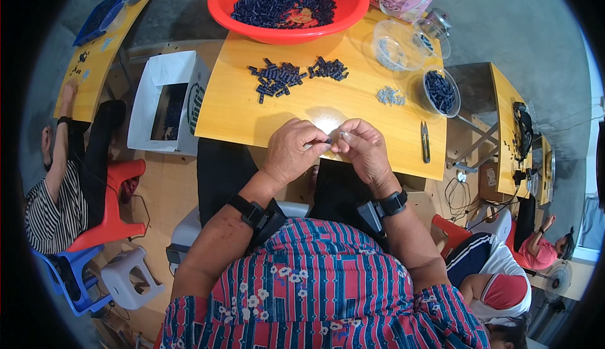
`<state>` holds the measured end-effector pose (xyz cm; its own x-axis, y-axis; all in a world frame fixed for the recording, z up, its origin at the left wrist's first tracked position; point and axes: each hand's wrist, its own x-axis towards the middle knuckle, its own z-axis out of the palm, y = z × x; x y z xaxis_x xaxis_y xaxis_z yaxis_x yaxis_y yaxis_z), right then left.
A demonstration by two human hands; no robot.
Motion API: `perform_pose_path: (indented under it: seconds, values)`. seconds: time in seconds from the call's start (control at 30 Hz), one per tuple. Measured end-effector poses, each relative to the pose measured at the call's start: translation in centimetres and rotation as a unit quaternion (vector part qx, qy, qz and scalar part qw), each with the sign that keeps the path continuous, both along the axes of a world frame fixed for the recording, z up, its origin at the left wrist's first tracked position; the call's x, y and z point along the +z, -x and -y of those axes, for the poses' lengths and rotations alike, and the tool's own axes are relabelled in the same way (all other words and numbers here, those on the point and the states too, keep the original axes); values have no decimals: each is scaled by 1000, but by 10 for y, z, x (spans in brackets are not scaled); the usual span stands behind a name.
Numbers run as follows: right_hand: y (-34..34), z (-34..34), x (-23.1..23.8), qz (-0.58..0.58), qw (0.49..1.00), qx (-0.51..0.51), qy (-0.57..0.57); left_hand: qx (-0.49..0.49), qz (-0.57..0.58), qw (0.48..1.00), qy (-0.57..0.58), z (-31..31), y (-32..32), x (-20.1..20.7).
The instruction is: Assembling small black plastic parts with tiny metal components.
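Because only the thumb and fingertips of the left hand [288,151] pinch the small dark cylindrical piece [328,141], a loose hold could let it slip over the near edge of the yellow rectangular tabletop [239,116], close below. Its exposed end seems to point toward the right hand [365,152], whose fingertips bunch just beside it, their contents too small to tell; fingers hide its long axis.

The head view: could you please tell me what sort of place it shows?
Probably a small workshop for hand work: a red basin holds many dark parts, more lie in piles on the yellow table, and other people sit by similar tables.
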<state>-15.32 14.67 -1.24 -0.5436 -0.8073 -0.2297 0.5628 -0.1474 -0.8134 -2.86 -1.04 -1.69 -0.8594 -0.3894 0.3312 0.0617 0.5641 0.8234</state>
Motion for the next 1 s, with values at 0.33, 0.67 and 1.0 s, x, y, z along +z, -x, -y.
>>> perform_pose_path:
  seconds: [0.33,0.67,1.0]
  values:
    - [-6,1,-1,-150,986,2,-71,1,8,1000,-2,0,0,0]
    - [-10,5,-1,-186,980,7,-69,2,7,1000,1,1,-1,1]
    - [-8,4,5,-140,985,9,-99,1,10,1000,-12,1,-1,-1]
